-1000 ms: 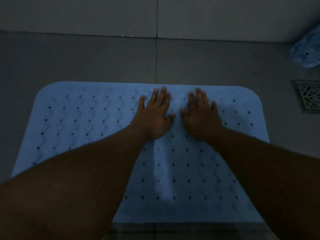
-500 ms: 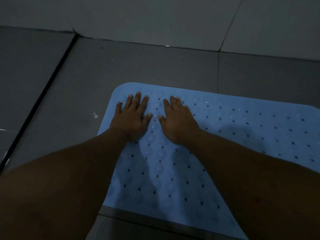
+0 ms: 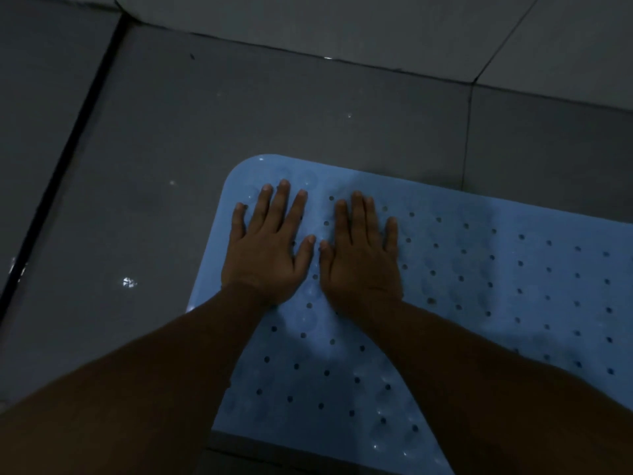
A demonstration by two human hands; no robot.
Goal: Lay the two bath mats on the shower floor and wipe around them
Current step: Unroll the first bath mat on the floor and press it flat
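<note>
We see blue bath mat (image 3: 479, 286) flat on grey shower floor (image 3: 239, 125), near back wall (image 3: 342, 22). Our left hand (image 3: 265, 248) flat on mat's far left corner, palm down, fingers spread wide, holding nothing. Our right hand (image 3: 361, 257) just beside it, also flat, wide open, pressing mat. Thumbs almost touching. Wet spots shine on floor left of mat.

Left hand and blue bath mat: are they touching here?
Touching. The head view shows the left hand lying flat, palm down with fingers spread, on the blue bath mat near its far left corner, no gap visible beneath it.
</note>
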